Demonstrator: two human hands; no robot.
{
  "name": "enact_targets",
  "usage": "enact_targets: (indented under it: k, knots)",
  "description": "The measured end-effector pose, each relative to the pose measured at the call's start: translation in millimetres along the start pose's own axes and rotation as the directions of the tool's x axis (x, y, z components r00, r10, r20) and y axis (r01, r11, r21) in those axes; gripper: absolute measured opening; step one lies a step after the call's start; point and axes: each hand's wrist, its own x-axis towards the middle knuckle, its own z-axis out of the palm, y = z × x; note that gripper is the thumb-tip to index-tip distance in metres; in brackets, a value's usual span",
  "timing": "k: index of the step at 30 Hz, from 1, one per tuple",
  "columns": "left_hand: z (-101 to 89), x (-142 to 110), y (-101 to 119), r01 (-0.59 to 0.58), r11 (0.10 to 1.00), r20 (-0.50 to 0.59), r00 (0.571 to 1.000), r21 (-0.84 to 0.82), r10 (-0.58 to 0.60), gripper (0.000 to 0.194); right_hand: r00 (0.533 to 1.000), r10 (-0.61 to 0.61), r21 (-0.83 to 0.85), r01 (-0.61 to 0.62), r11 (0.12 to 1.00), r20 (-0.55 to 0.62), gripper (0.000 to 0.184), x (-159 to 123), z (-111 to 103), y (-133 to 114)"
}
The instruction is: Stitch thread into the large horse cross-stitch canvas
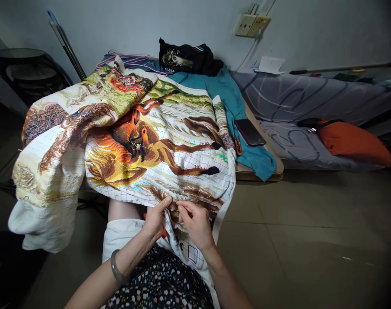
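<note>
A large cross-stitch cloth (169, 159) with horses in brown, orange and yellow lies over my lap and the low table. My left hand (156, 218) is closed on its near edge, thumb on top and fingers underneath. Close beside it, my right hand (195, 221) pinches thumb and forefinger together just at the stitched surface. Whatever sits in that pinch is too small to make out. A thin yellowish thread (205, 196) loops over the cloth by my right hand. More loose thread lies on the horse's dark part.
A teal cloth (256, 165) covers the table, bearing a phone (250, 131), orange-handled scissors (238, 146), a black bag (189, 59) and hangers (127, 59). A covered sofa (279, 103) with an orange cushion (353, 143) stands right. A black stool (28, 73) stands at left.
</note>
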Motion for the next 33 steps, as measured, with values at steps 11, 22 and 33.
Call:
enact_targets:
  k: [11, 22, 33]
  knots:
    - [-0.6, 1.5, 0.0, -0.061, 0.998, 0.023, 0.998, -0.011, 0.062, 0.031, 0.994, -0.107, -0.138, 0.102, 0.985, -0.025, 0.024, 5.9, -0.9, -7.0]
    - [0.6, 0.9, 1.6, -0.048, 0.999, 0.028, 0.998, 0.0, 0.048, 0.028, 0.99, -0.143, -0.37, 0.133, 0.92, 0.0, 0.023, 11.8, 0.2, -17.3]
    - [-1.2, 2.4, -1.4, -0.061, 0.998, 0.028, 0.998, 0.034, 0.06, 0.034, 0.981, 0.189, 0.194, -0.18, 0.964, -0.03, 0.014, -2.2, 29.1, 1.4]
